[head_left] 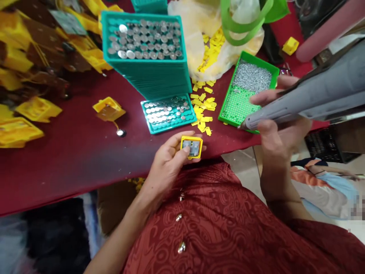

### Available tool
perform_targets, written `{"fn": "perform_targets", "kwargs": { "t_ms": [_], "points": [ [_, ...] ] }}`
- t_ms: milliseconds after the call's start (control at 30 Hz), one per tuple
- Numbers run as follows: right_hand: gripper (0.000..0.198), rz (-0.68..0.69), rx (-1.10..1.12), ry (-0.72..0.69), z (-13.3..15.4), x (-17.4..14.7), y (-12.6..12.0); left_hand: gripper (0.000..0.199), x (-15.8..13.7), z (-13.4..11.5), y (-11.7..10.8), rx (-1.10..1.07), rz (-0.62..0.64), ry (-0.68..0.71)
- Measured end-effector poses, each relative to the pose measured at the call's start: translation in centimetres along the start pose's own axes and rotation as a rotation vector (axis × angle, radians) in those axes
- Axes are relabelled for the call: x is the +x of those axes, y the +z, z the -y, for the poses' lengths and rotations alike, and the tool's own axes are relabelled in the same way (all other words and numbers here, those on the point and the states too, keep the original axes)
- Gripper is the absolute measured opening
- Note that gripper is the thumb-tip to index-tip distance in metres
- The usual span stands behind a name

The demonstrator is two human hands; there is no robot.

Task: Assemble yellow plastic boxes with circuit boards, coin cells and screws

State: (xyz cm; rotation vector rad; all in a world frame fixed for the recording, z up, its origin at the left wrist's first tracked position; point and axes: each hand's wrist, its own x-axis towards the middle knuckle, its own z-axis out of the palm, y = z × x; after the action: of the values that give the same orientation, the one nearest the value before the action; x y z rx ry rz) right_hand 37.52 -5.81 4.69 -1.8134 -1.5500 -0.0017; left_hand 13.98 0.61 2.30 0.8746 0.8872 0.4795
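My left hand (pixel 171 154) grips a small square yellow plastic case (pixel 201 147) near the table's front edge. Its thumb presses on the grey parts inside the case. In my right hand (pixel 275 142) is a long grey electric screwdriver (pixel 296 97), its tip pointing left. That tip is over the near edge of a green perforated tray (pixel 224 108), which holds a heap of small silver screws (pixel 251 78). Left of the tray, small yellow plastic pieces (pixel 203 108) lie scattered on the red cloth.
A tall stack of teal trays (pixel 154 80) and a single teal tray (pixel 146 114) carry round silver discs. Yellow housings (pixel 21 131) are piled at left. One yellow housing (pixel 110 108) with a wired disc lies apart. A plastic bag (pixel 191 49) stands behind. Another person (pixel 316 186) is at right.
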Motion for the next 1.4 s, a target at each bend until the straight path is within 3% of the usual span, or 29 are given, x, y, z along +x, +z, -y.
{"fn": "perform_targets", "kwargs": {
  "t_ms": [67, 133, 333, 500, 633, 800, 1033, 1233, 1400],
  "points": [
    [0.033, -0.186, 0.136, 0.033, -0.4, 0.1, 0.1, 0.047, 0.4, 0.0, 0.4, -0.015, 0.009, -0.031],
    [0.026, -0.268, 0.205, 0.063, -0.9, 0.4, 0.3, 0.048, 1.1, 0.0, 0.9, -0.035, 0.039, -0.072],
    [0.039, -0.465, 0.091, 0.215, -2.9, 2.5, 0.3, 0.054, 3.1, 0.4, 2.3, -0.003, 0.103, -0.144],
    [0.043, -0.399, 0.189, 0.206, -3.6, 2.3, 0.4, 0.063, 3.5, 0.5, 2.7, -0.001, 0.11, -0.187],
    [0.06, -0.508, 0.366, 0.174, -4.4, 1.9, 1.6, 0.061, 3.5, 0.2, 2.9, -0.001, 0.103, -0.201],
    [0.052, -0.588, 0.6, 0.083, -4.9, 2.2, 2.4, 0.058, 3.4, 0.3, 2.9, -0.043, 0.093, -0.199],
    [0.044, -0.47, 0.572, 0.114, -5.6, 1.6, 2.6, 0.048, 2.9, 0.1, 2.7, -0.095, 0.059, -0.178],
    [0.041, -0.564, 0.614, 0.041, -5.3, 2.0, 2.6, 0.044, 2.9, 0.0, 2.8, -0.124, 0.051, -0.178],
    [0.048, -0.523, 0.49, 0.106, -5.2, 1.7, 2.7, 0.044, 3.0, 0.1, 2.7, -0.131, 0.061, -0.18]
  ]
}}
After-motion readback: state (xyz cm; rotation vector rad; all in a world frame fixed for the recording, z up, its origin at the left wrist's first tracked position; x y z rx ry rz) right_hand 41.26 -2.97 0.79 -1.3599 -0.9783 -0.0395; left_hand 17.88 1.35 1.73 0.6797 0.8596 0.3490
